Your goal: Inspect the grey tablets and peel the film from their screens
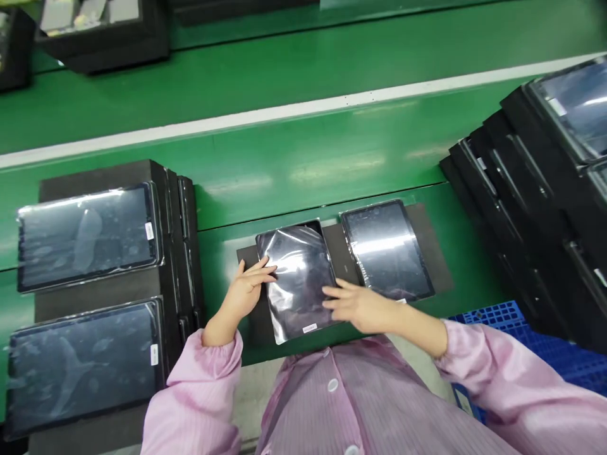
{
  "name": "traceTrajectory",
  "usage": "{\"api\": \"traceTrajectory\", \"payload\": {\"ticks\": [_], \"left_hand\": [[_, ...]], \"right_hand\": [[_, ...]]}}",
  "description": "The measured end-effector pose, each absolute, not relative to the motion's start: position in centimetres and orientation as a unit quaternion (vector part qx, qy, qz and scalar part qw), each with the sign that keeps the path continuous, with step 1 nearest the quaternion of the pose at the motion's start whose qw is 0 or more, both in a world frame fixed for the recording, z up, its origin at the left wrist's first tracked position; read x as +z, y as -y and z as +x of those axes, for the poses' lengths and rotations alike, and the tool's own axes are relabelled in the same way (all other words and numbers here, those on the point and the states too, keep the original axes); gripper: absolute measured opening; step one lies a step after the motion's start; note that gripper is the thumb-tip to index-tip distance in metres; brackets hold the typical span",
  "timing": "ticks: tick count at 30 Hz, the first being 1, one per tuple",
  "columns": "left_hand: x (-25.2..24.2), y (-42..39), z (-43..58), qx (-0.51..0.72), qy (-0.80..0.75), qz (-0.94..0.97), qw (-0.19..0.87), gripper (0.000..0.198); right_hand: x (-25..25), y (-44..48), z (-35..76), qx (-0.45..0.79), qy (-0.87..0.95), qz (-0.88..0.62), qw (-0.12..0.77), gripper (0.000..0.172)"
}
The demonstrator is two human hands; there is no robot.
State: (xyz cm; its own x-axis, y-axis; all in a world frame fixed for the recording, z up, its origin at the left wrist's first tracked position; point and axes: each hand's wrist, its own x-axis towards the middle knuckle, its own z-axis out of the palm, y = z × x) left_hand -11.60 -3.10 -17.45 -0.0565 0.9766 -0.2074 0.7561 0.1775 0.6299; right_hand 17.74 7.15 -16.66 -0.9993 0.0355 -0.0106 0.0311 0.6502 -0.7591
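Bagged tablet [298, 278]: dark screen under glossy, wrinkled plastic, lying on a dark mat [434, 253] on the green tabletop [308, 164]. Left hand [246, 287] and right hand [360, 306] are flat with fingers spread on its side edges, clasping nothing. White label unreadable. The tray stack [535, 189] is cut off at right.

A dark tablet in a glossy clear plastic bag [298, 278] lies flat on a dark foam mat [256, 319], long side pointing away and turned slightly off square. The wrinkled film glares near its far end. A small white label [309, 328] sits at its near edge.
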Motion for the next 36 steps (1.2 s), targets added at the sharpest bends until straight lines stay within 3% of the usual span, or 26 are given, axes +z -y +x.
{"api": "traceTrajectory", "payload": {"ticks": [3,7,11,15,18,23,29,32,36], "left_hand": [[-16.3,1.3,-8.3,0.114,-0.756,0.619,0.182,0.035],[-16.2,-3.6,-2.2,0.048,-0.77,0.627,0.113,0.035],[-17.8,-8.5,0.7,0.027,-0.814,0.576,0.071,0.05],[-18.6,-9.5,0.6,0.053,-0.83,0.555,0.034,0.053],[-18.5,-7.3,2.3,0.092,-0.761,0.64,0.057,0.044],[-18.4,-2.3,7.8,0.115,-0.54,0.818,0.164,0.041],[-18.5,-1.7,9.6,0.139,-0.527,0.831,0.107,0.01],[-18.3,-3.2,8.7,0.194,-0.543,0.809,0.113,0.017],[-17.7,-5.6,4.6,0.325,-0.751,0.56,0.128,0.019]], "right_hand": [[-16.4,-5.0,19.0,0.378,0.923,0.007,-0.075,0.027],[-15.9,-5.3,19.7,0.375,0.924,-0.013,-0.078,0.03],[-16.2,-9.3,21.1,0.353,0.932,-0.08,0.008,0.033],[-16.9,-16.9,22.3,0.295,0.892,-0.315,0.137,0.035],[-17.3,-22.6,22.4,0.269,0.838,-0.442,0.175,0.032],[-17.8,-26.6,23.0,0.295,0.8,-0.487,0.189,0.034],[-17.4,-23.9,26.4,0.35,0.756,-0.502,0.229,0.031],[-17.4,-22.4,28.6,0.377,0.721,-0.518,0.264,0.03],[-18.2,-21.3,31.6,0.405,0.645,-0.568,0.313,0.029]]}}
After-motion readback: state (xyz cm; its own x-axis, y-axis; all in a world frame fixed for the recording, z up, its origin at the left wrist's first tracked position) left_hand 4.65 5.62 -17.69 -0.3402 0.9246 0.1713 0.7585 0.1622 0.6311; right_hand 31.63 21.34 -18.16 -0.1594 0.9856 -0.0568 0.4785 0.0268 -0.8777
